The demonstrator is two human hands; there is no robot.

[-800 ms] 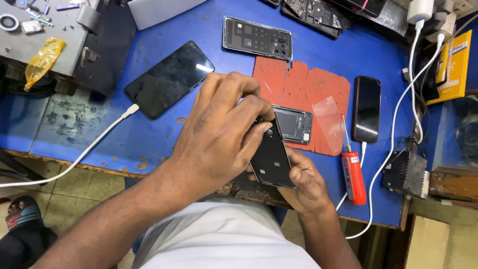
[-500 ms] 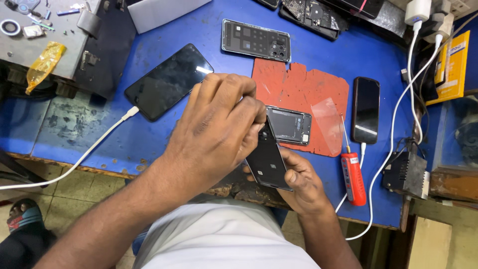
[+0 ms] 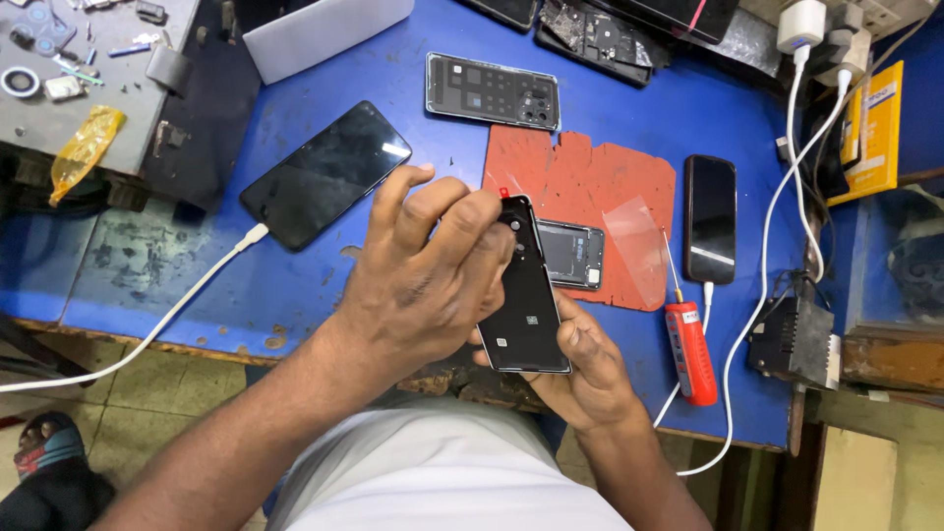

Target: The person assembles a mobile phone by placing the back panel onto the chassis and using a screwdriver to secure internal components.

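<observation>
Two hands meet over the front edge of our blue bench (image 3: 629, 88), both on one black phone (image 3: 524, 295) held back-side up above our lap. Our right hand (image 3: 590, 379) cups the phone from beneath, fingers wrapped around its lower end; our left hand (image 3: 428, 275) is curled over the upper end, fingertips pinched at the camera corner. We judge the step to be work on the back of the phone near its camera; the next move likely calls for a steady grip below and fine fingertip pressure above.

We count four more phones or phone parts lying flat in plain view: a large dark phone (image 3: 324, 175) on a white cable (image 3: 177, 305), a clear back cover (image 3: 492, 90), an opened frame (image 3: 570, 254) on the red mat (image 3: 590, 182), and a slim black phone (image 3: 710, 218) beside it. One red screwdriver (image 3: 691, 349) lies just right of our right hand. One clear film sheet (image 3: 637, 246) rests on the mat. More opened devices sit at the far edge, too cluttered to count.
</observation>
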